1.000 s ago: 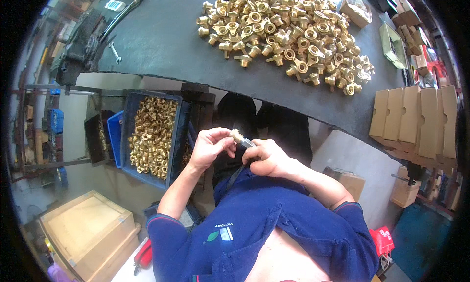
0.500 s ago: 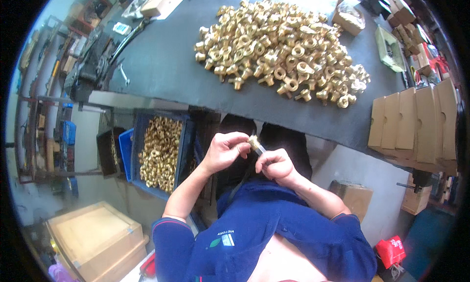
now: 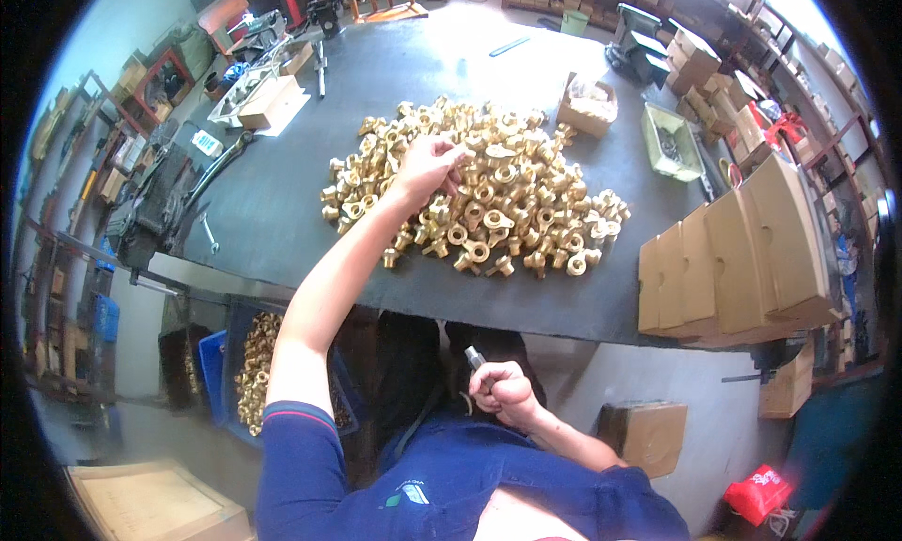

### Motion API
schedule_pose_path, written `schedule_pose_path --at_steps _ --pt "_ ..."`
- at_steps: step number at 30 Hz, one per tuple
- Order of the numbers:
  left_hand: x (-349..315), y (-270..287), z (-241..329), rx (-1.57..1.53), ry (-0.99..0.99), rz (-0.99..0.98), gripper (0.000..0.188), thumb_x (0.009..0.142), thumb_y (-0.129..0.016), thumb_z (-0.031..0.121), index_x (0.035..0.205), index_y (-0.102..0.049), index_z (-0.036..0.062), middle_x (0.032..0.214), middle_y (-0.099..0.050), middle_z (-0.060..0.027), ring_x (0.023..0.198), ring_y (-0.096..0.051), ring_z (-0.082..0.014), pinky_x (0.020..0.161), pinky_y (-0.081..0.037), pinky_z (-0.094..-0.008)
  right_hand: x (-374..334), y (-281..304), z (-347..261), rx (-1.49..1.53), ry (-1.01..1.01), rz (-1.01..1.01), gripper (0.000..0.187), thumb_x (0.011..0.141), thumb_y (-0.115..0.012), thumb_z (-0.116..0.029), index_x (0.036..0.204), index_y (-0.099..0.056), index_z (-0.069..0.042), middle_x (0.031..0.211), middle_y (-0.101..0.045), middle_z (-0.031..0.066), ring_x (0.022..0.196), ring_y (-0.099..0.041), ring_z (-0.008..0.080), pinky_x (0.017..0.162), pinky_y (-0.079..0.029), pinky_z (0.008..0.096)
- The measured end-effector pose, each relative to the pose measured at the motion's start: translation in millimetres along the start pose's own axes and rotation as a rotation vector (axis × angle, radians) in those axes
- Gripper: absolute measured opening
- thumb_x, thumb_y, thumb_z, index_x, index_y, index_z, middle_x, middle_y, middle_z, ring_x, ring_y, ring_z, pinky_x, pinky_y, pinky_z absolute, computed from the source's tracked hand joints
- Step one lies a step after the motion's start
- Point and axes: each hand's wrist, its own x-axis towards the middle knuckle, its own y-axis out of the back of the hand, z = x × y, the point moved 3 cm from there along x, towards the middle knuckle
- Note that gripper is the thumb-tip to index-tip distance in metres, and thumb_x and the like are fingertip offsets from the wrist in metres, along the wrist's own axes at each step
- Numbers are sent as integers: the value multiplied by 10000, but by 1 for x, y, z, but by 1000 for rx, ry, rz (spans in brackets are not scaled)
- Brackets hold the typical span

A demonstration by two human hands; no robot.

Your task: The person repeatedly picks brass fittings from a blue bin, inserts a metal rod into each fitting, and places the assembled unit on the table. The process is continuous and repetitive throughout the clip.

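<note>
Over the left-middle of a heap of brass fittings (image 3: 526, 198), my left hand (image 3: 432, 169) has its fingers bent down among the pieces. The fingertips are partly hidden, so what they pinch, if anything, does not show. Close to my body, below the table's front edge, my right hand (image 3: 508, 392) is wrapped round a short grey metal rod (image 3: 474, 357). The rod's bare tip sticks up and to the left out of the fist. The fittings have ringed ends and short stubs, and they lie jumbled on the dark tabletop (image 3: 282, 212).
A blue crate (image 3: 344, 391) of brass fittings stands below the table at left, partly behind my left arm. Brown cardboard boxes (image 3: 719, 259) line the table's right end. A green tray (image 3: 672, 141), an open carton (image 3: 587, 106) and a wrench (image 3: 209, 233) lie on the table.
My left hand has left the fitting on the rod's tip and reached forward to the heap. The fitting is off the rod, which my right hand still grips. The view has tilted up.
</note>
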Motion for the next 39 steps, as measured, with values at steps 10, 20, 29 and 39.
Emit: schedule_pose_path --at_steps 10,20,29,39 --pt "55 9 6 -90 -377 160 357 800 -607 189 1037 -543 -70 825 -620 -170 531 -589 -144 474 -478 -248 -6 15 -14 -70 37 114 260 613 -439 -2 822 -576 69 536 -402 17 419 -313 68 395 -230 212" --pt "-198 149 -74 -20 -17 397 211 826 -600 104 988 -587 -31 676 -619 -71 568 -599 -114 507 -454 -212 5 8 20 -168 -135 176 205 644 -394 43 761 -562 51 603 -419 35 407 -313 62 367 -241 194" --pt "-476 306 -298 235 581 1031 406 715 -496 -33 1121 -521 -53 799 -638 -131 600 -612 -160 527 -480 -261 36 -13 36 -277 -245 190 222 632 -380 65 754 -565 42 612 -431 39 405 -303 60 363 -224 194" --pt "-453 338 -353 -414 829 1407 291 829 -461 99 1036 -444 -105 728 -627 -230 549 -634 -316 410 -515 -415 45 -41 61 -366 -337 215 291 577 -339 90 753 -566 47 587 -433 43 407 -294 70 381 -215 211"
